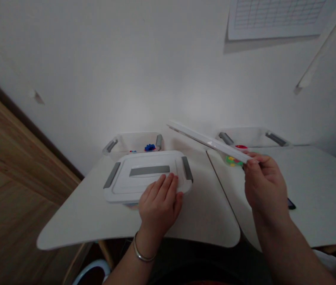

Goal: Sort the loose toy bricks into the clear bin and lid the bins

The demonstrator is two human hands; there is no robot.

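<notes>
A storage box with a white lid (120, 194) and grey side latches stands on the left table, and a grey handle is set into its top. My left hand (158, 202), with a bracelet at the wrist, lies flat on the near right part of that lid. In the air to the right, my right hand (264, 180) pinches one end of a second white lid (209, 140). This lid is tilted, seen nearly edge-on, with its far end higher and pointing left. Part of the right-hand bin behind it is hidden.
Against the wall, an uncovered clear bin (136, 139) holds blue pieces (150, 147). Another uncovered bin (251, 134) at right has red, green and yellow pieces (233, 161). A dark flat object (291, 204) lies beyond my right wrist. A gap separates the two white tables (212, 221).
</notes>
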